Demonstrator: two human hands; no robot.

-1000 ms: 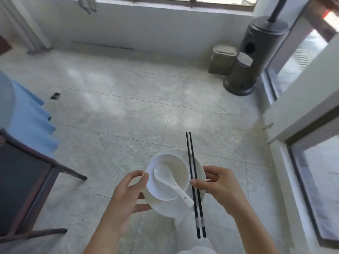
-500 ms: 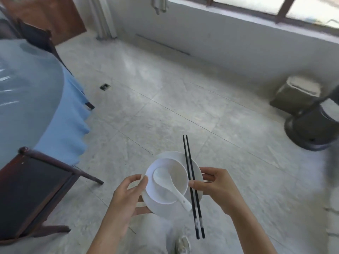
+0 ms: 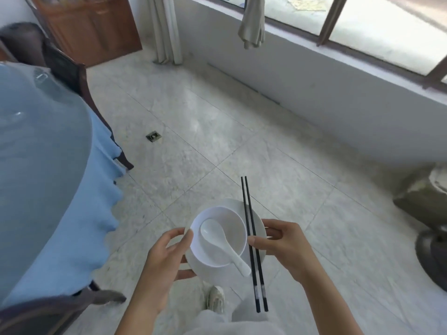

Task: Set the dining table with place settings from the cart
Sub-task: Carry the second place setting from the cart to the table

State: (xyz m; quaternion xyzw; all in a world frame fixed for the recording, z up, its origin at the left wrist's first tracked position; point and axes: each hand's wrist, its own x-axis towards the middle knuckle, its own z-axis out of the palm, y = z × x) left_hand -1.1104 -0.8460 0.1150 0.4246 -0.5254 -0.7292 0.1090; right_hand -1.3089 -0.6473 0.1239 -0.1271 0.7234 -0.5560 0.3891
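A white plate (image 3: 258, 223) hangs over the floor (image 3: 242, 131) in front of the person, held between both hands. The white bowl (image 3: 232, 221) on it covers much of the plate and holds a white spoon (image 3: 211, 234). Two black chopsticks (image 3: 248, 213) lie across the plate's right side.

The left hand (image 3: 164, 259) grips the left edge, its thumb by the bowl's rim and its fingers largely hidden beneath. The right hand (image 3: 283, 245) grips the right edge, its thumb pinning the chopsticks.

A shoe (image 3: 215, 299) shows below. The floor is pale marbled tile. At left a round, blue-draped bench (image 3: 36, 153) is cut off by the frame and partly hides a dark chair (image 3: 70, 71). Beyond are a wooden cabinet (image 3: 92, 25), a curtain (image 3: 164, 27) and a window (image 3: 362, 20). The dark shapes at far right are blurred.
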